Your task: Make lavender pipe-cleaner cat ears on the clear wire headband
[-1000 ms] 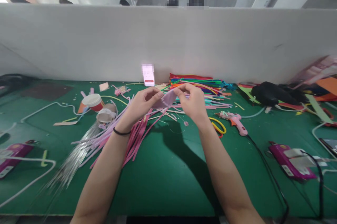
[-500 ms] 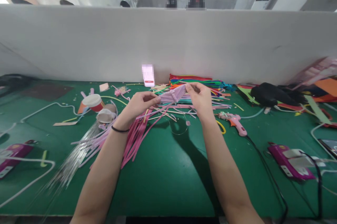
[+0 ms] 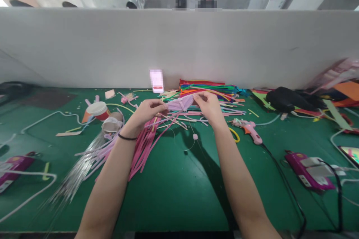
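Between my hands a pale purple piece made of pipe cleaners (image 3: pixel 180 104) is stretched, with a band across its middle. My left hand (image 3: pixel 150 111) pinches its left end between thumb and fingers. At the other end, the thumb and fingertips of my right hand (image 3: pixel 206 105) close on its upper tip. A thin clear thread with a small pink bead (image 3: pixel 195 137) hangs below the piece. Loose dark pink pipe cleaners (image 3: pixel 144 149) lie under and beside my left wrist.
Right of my right forearm lies a pink glue gun (image 3: pixel 249 128) with its cable. Bundled coloured pipe cleaners (image 3: pixel 207 87) and a lit phone (image 3: pixel 157 81) are at the back. At left are a paper cup (image 3: pixel 98 110), clear thin sticks (image 3: pixel 78 168) and a purple power strip (image 3: pixel 14 169).
My right hand has moved slightly left and down, and the purple piece has tilted and levelled with it. The bead on the thread has swung left and lower.
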The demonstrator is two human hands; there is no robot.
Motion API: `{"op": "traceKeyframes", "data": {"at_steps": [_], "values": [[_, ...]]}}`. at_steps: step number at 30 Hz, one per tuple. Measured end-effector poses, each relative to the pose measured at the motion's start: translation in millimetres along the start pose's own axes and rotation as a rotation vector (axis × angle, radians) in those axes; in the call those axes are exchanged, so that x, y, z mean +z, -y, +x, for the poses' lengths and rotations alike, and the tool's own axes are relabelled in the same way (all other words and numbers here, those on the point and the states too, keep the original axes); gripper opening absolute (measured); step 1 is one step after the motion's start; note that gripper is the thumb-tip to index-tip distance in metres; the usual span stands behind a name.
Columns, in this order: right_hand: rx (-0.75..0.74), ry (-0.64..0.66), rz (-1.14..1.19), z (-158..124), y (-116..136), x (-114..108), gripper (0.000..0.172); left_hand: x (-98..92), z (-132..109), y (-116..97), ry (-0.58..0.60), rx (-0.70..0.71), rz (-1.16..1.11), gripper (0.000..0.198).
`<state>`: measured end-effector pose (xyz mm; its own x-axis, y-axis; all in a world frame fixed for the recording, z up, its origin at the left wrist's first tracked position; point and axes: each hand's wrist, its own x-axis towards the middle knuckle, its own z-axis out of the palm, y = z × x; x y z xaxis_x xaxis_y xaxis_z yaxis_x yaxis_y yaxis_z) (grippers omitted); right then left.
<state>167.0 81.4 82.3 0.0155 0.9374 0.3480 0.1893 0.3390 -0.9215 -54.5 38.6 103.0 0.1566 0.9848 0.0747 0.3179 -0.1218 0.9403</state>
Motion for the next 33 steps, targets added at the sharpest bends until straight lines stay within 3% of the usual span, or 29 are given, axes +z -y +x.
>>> {"op": "traceKeyframes", "data": {"at_steps": [7,12,17,23,27,30,33], "values": [[0.101,0.153,-0.039,-4,-5,4,0.024,0.3,8,13,-0.071,-0.036,-0.095,0.019],[0.130,0.328,-0.064,-12,8,8,0.022,3.0,9,15,-0.023,-0.028,-0.059,0.022],[0.086,0.309,-0.142,-13,7,15,0.021,5.2,9,16,-0.048,-0.035,-0.035,0.023],[0.181,0.307,-0.067,-12,2,21,0.020,3.0,10,18,-0.062,-0.025,0.021,0.024],[0.275,0.426,0.039,-12,1,19,0.020,2.5,12,20,-0.100,-0.019,0.038,0.025],[0.262,0.458,0.071,-10,0,15,0.020,0.2,15,24,-0.189,0.038,-0.005,0.028],[0.123,0.265,0.093,-8,5,12,0.025,-5.7,18,24,-0.398,0.172,0.009,0.033]]}}
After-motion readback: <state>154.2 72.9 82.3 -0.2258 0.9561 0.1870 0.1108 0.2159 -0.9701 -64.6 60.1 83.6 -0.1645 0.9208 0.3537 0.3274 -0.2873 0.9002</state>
